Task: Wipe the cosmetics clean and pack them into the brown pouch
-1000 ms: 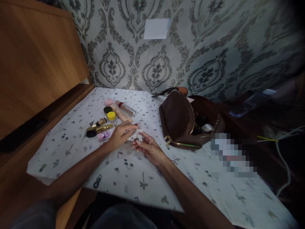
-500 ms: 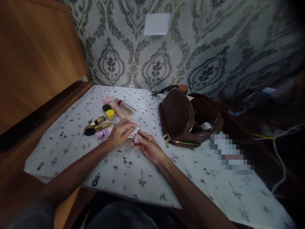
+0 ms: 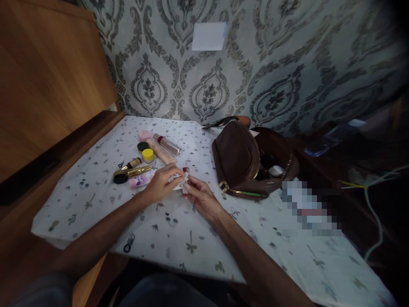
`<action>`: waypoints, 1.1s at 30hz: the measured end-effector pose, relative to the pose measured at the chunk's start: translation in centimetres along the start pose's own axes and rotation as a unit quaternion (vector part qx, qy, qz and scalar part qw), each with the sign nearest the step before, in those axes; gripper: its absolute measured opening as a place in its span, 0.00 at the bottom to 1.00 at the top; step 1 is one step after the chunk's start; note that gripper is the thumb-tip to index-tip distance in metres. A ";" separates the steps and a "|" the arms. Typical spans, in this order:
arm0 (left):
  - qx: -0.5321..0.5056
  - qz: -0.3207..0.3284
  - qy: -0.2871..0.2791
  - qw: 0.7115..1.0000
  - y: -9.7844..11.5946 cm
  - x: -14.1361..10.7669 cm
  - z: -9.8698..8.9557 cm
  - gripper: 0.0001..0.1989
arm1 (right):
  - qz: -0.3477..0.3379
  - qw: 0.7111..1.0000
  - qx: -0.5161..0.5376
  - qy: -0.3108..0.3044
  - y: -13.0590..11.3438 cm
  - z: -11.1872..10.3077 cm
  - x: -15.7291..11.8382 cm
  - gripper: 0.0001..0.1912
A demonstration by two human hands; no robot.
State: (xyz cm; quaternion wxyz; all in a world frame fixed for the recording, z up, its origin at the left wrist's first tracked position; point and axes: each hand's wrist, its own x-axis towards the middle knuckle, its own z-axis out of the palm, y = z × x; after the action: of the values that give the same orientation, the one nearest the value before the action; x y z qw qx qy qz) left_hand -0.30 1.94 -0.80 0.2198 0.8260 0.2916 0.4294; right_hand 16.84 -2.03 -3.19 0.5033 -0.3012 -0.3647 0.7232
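Both hands meet over the middle of the patterned white cloth (image 3: pixel 137 230). My right hand (image 3: pixel 203 196) is closed around a small red and white tube (image 3: pixel 185 182), held nearly upright. Pinched in the fingers of my left hand (image 3: pixel 164 183) is a white, crumpled tissue or wipe (image 3: pixel 175 178) that touches the tube. Left of my left hand lie a pink and purple tube (image 3: pixel 139 181), a gold tube (image 3: pixel 139 171) and a round black item (image 3: pixel 120 177). Beyond it are a yellow-lidded jar (image 3: pixel 148 155) and a peach tube (image 3: pixel 162 152).
A brown bag (image 3: pixel 236 157) stands open on the right, with items inside. Farther back on the left lie a pink round item (image 3: pixel 145 135) and a silver tube with a red band (image 3: pixel 167 144). A wooden panel (image 3: pixel 57 64) borders the left side.
The small tube has turned more upright in my right hand, and its red ends now show. My left hand has shifted slightly down, still holding the white piece.
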 end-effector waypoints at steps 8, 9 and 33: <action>-0.041 -0.074 0.074 0.994 -0.7 0.2 -0.3 0.06 | 0.020 0.999 0.025 -0.020 0.2 0.2 -0.2 0.28; -0.047 -0.073 0.061 0.994 -0.7 0.1 -0.3 0.06 | 0.015 0.999 0.031 -0.015 0.2 0.1 -0.2 0.28; -0.093 -0.101 0.053 0.989 -0.7 0.6 -1.2 0.11 | -0.048 0.993 -0.099 0.035 0.5 -0.3 0.1 0.19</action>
State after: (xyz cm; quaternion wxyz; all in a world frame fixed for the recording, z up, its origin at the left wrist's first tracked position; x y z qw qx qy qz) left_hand -1.20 2.96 -0.27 0.3223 0.7444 0.3432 0.4735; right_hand 16.78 -2.02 -3.74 0.5172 -0.3567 -0.4306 0.6479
